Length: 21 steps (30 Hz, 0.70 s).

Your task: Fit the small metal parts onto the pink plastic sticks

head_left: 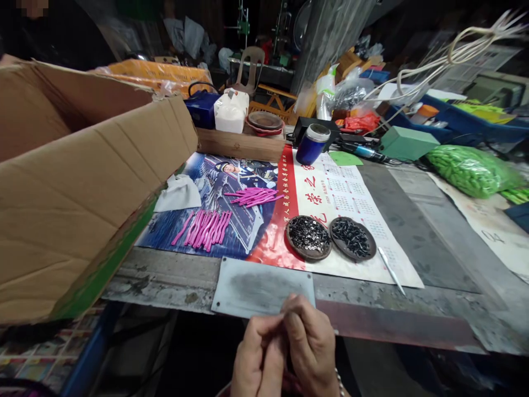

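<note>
1. Two bare hands meet fingertip to fingertip at the near edge of a cluttered bench. The left hand and the right hand have their fingers curled and drawn together; whether they are clamped on anything cannot be told. A beaded bracelet circles the right wrist.

2. Just beyond the hands, partly covered by the right one in this view, a gray plate lies flat along the bench edge, its middle darkly smudged.

3. Farther back, two round dishes sit side by side on a printed calendar poster: the left holds small shiny rings, the right slender dark pieces. A white pen-like tool lies right of them.

4. Magenta strips form two bunches on the poster's blue portion, near a crumpled white cloth.

5. An open cardboard box looms at left; a blue jar stands toward the rear.
</note>
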Motion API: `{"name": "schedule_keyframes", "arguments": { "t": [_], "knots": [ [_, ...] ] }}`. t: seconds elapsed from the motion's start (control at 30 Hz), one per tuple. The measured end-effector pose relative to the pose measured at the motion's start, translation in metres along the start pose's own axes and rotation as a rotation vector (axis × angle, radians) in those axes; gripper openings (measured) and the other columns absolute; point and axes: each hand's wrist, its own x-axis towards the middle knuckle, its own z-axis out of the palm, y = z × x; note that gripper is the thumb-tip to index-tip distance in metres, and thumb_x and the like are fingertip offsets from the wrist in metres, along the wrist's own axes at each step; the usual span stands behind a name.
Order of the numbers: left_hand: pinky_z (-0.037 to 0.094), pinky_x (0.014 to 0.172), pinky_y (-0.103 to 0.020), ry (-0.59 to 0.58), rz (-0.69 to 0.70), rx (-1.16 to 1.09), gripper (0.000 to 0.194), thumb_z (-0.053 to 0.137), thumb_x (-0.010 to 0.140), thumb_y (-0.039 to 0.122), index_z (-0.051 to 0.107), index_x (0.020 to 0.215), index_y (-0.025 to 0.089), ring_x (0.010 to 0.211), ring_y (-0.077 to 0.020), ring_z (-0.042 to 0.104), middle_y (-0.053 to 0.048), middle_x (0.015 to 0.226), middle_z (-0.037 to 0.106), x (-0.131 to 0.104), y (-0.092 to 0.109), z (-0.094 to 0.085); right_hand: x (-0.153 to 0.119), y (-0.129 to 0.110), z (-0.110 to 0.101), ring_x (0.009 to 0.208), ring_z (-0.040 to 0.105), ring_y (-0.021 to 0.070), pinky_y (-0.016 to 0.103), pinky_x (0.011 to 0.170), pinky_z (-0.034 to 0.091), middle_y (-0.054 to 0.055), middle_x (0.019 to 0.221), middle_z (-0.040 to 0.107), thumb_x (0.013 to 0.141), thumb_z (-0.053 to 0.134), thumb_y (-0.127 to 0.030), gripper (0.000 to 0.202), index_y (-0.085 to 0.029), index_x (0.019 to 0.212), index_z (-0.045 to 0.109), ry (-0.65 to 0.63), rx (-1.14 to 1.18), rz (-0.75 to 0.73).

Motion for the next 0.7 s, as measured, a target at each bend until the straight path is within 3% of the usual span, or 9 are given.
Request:
{"name": "schedule_keyframes", "arguments": {
  "t": [0.07,0.13,0.23,0.33,0.4,0.5,0.6,0.7],
  "knots": [
    [0.055,0.07,-0.021,0.024,0.015,-0.028,0.032,0.061,0.094,0.05,0.07,0.097,0.019,0.073,-0.0155,0.07,-0.004,0.086,0.077,0.002,0.001,0.002,-0.002,0.002,0.002,0.063,0.058,0.0123,0.022,0.058,0.049,-0.002,0.073,0.058,0.098,0.057,-0.021,0.008,-0.022,0.09,0.054,0.08,0.03,-0.026],
    [0.055,0.071,-0.021,0.028,0.007,-0.046,0.033,0.062,0.094,0.051,0.07,0.097,0.019,0.076,-0.016,0.071,-0.004,0.089,0.077,0.003,0.001,0.003,-0.006,0.006,0.006,0.068,0.061,0.014,0.024,0.063,0.053,0.0,0.078,0.061,0.093,0.061,-0.012,0.017,-0.023,0.104,0.055,0.121,0.073,-0.09],
    [0.055,0.066,-0.02,0.008,-0.021,-0.065,0.034,0.061,0.094,0.052,0.07,0.099,0.02,0.071,-0.0152,0.07,-0.004,0.087,0.077,0.003,-0.004,0.002,-0.012,0.012,0.012,0.062,0.055,0.0132,0.024,0.057,0.05,-0.002,0.072,0.056,0.093,0.053,-0.004,0.022,-0.024,0.1,0.053,0.087,0.125,-0.134],
    [0.054,0.064,-0.02,0.014,-0.008,-0.02,0.034,0.059,0.095,0.051,0.07,0.1,0.02,0.07,-0.016,0.07,-0.004,0.084,0.077,0.002,-0.009,-0.001,-0.016,0.013,0.016,0.055,0.048,0.0124,0.023,0.051,0.046,-0.005,0.066,0.048,0.096,0.05,-0.007,0.018,-0.025,0.094,0.05,0.095,0.066,-0.116],
    [0.055,0.065,-0.022,0.024,0.029,0.03,0.034,0.058,0.095,0.051,0.071,0.098,0.02,0.071,-0.0175,0.071,-0.005,0.083,0.076,0.003,-0.01,-0.003,-0.015,0.01,0.016,0.057,0.052,0.0131,0.023,0.052,0.048,-0.003,0.069,0.051,0.098,0.05,-0.01,0.015,-0.024,0.1,0.052,0.124,0.018,-0.108],
    [0.057,0.068,-0.023,0.041,0.054,0.082,0.031,0.06,0.094,0.049,0.072,0.096,0.021,0.072,-0.0185,0.071,-0.005,0.081,0.075,0.004,-0.007,-0.004,-0.009,0.001,0.012,0.066,0.061,0.0142,0.023,0.057,0.053,0.002,0.084,0.059,0.102,0.049,-0.019,0.012,-0.023,0.112,0.055,0.107,0.041,0.026],
    [0.056,0.065,-0.022,0.043,0.002,0.055,0.03,0.062,0.093,0.049,0.071,0.095,0.02,0.069,-0.0169,0.069,-0.004,0.081,0.075,0.006,-0.003,-0.003,-0.005,-0.005,0.008,0.058,0.058,0.0113,0.019,0.049,0.05,-0.001,0.081,0.057,0.104,0.047,-0.028,0.016,-0.026,0.119,0.053,0.023,0.201,0.168],
    [0.053,0.061,-0.02,0.031,-0.055,-0.009,0.031,0.061,0.094,0.05,0.069,0.095,0.019,0.069,-0.0159,0.069,-0.004,0.085,0.077,0.006,-0.001,-0.001,-0.008,-0.001,0.008,0.061,0.059,0.0118,0.021,0.055,0.054,-0.002,0.08,0.057,0.098,0.059,-0.025,0.025,-0.026,0.122,0.052,0.08,0.142,0.116]
  ]
}}
